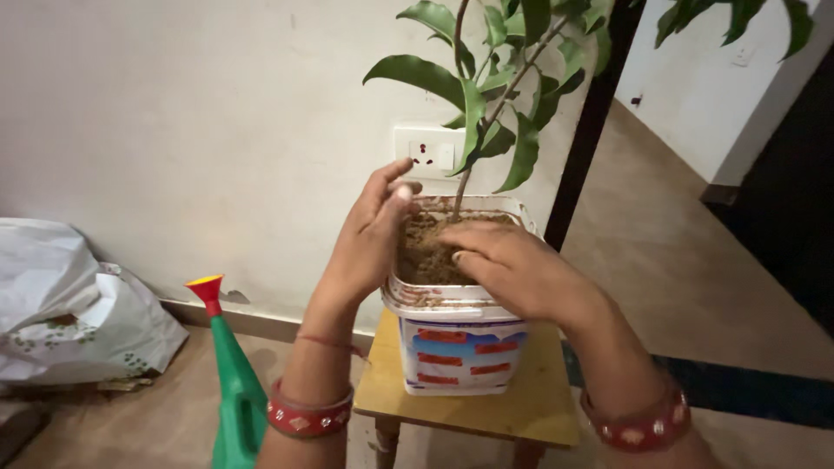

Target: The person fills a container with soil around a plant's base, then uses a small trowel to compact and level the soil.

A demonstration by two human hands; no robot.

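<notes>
In the head view, a white square plastic tub [460, 343] with red and blue label patches is seen standing on a small yellow wooden stool [539, 408], close to a pale wall. The tub is filled with brown soil [427, 252], out of which a thin-stemmed plant with glossy green leaves [486, 95] rises upright. The left hand [369, 239] is laid against the tub's left rim, its fingers spread and slightly curved, the fingertips resting at the soil's edge; nothing is gripped in it. The right hand [512, 265] is pressed palm-down on the soil near the stem's base, fingers flat and loosely open, with nothing held. Red bangles are worn on both wrists. A green plastic watering can with a red and yellow spout [230, 382] is seen on the floor left of the stool, and a crumpled white bag [69, 313] lies further left against the wall. A white wall socket [426, 155] is mounted behind the plant.
</notes>
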